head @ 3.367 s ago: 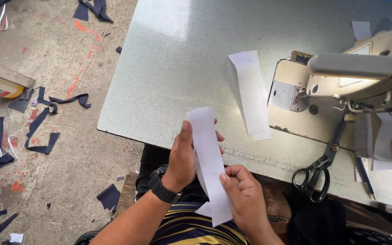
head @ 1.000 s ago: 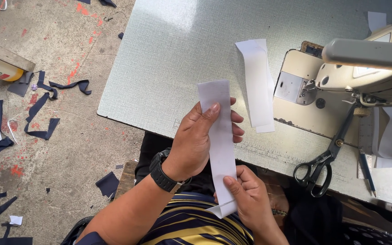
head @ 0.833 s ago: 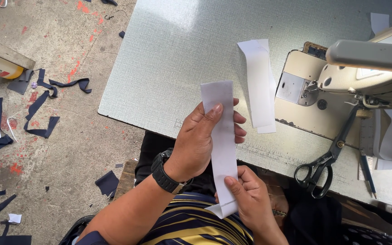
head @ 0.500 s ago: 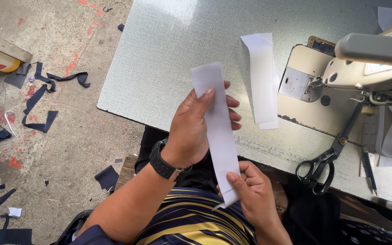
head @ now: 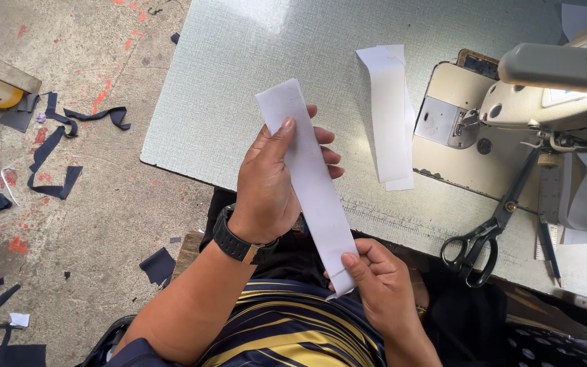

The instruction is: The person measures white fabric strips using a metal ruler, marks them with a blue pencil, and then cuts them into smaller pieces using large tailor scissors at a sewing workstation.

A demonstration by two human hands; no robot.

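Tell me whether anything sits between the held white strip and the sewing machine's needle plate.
Yes: the white strip, held by the left hand and right hand, has a stack of white strips lying on the table between it and the needle plate.

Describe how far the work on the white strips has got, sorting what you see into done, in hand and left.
Done: two white strips lie stacked on the table beside the sewing machine.
In hand: the left hand and right hand hold one long white strip stretched between them, above the table edge.
Left: that strip is not yet under the needle; the scissors lie untouched.
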